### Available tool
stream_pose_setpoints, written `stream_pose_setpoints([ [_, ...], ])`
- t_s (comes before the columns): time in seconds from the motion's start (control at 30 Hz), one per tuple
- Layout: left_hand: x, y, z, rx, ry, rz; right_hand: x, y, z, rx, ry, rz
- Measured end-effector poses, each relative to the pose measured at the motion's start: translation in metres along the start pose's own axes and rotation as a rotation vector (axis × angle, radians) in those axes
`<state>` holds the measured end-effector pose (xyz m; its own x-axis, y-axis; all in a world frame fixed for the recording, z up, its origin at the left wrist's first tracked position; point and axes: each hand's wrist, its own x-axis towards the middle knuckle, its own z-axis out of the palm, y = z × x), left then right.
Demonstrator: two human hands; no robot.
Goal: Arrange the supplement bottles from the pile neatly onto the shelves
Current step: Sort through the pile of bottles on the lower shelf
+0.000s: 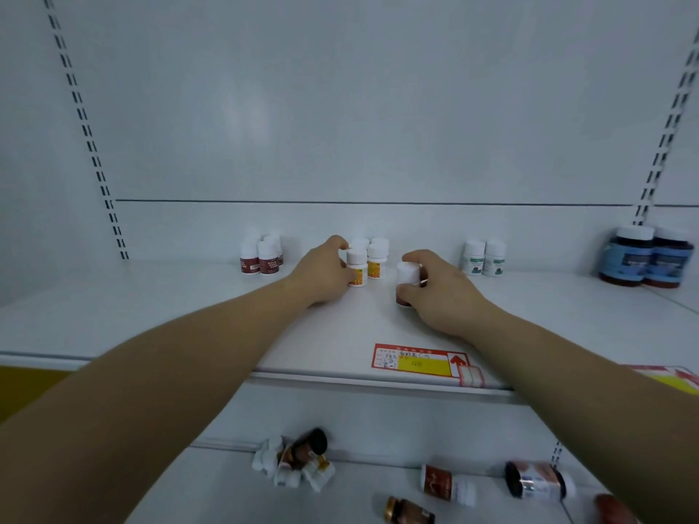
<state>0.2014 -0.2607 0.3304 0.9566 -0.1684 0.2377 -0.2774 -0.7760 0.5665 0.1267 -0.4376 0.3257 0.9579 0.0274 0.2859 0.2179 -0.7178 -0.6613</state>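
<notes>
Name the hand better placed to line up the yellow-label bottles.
Left hand: its fingers grip the front yellow-label bottle. The right hand holds a separate white-capped bottle.

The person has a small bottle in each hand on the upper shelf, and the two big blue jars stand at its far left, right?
Not quite: the head view shows the blue jars at the far right of the shelf, not the far left. The rest holds: the left hand holds a yellow-labelled bottle, the right hand a white-capped bottle.
</notes>
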Motion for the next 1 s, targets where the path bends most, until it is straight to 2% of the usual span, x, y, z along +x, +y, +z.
stream_pose_setpoints([
  [0.13, -0.014, 0.0, -0.019, 0.045, -0.071, -0.029, -0.005, -0.012, -0.009, 0.042, 0.033, -0.038],
  [0.3, -0.045, -0.03, -0.061, 0.204, -0.122, -0.049, -0.001, -0.049, 0.0, 0.044, -0.038, -0.07],
  [0.6, -0.099, -0.137, -0.123, 0.355, -0.19, -0.196, 0.027, -0.125, 0.107, 0.021, -0.175, -0.063],
  [0.8, -0.099, -0.146, -0.119, 0.426, -0.216, -0.173, 0.053, -0.142, 0.144, -0.062, -0.102, -0.043],
  [1.0, -0.097, -0.151, -0.12, 0.379, -0.21, -0.161, 0.077, -0.146, 0.163, -0.095, -0.042, -0.013],
])
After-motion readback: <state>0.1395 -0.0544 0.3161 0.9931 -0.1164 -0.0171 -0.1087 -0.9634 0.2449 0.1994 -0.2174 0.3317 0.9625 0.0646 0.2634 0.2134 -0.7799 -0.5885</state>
